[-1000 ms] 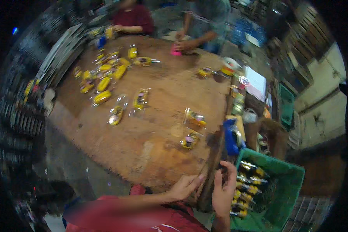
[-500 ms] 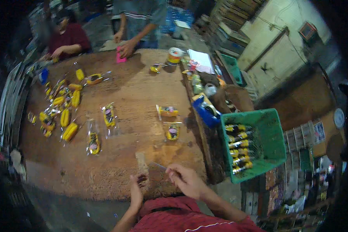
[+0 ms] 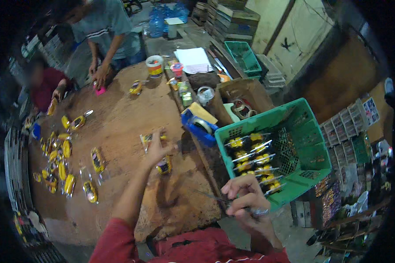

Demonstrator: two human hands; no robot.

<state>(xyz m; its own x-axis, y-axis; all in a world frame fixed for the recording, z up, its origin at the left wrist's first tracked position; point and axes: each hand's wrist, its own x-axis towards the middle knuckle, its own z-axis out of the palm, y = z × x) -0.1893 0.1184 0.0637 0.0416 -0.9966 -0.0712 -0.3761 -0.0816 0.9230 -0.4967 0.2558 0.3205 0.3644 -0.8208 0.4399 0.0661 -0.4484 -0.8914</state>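
Observation:
My left hand (image 3: 159,149) reaches out over the table with fingers apart. Its fingertips are at a yellow item in a clear plastic wrapper (image 3: 148,137), partly covered by the hand. Just below the hand lies a second wrapped yellow item (image 3: 163,165) with a dark middle. My right hand (image 3: 249,199) is closed around a slim metal tool (image 3: 207,193), its thin tip pointing left over the table. It looks like scissors, but the fingers hide most of it. Beside that hand, a green plastic crate (image 3: 309,149) holds several wrapped yellow-and-black items (image 3: 255,160).
Many wrapped yellow items (image 3: 62,171) lie on the wooden table (image 3: 123,114) at left. A blue tape dispenser (image 3: 198,127), cardboard box (image 3: 237,90), white tub (image 3: 154,66) and papers (image 3: 194,60) line the right side. Across the table, a person's hands (image 3: 102,75) hold something pink.
My left hand has gone from the near table edge forward to the wrapped items. My right hand has moved right, next to the crate, still with the metal tool. The view has shifted right.

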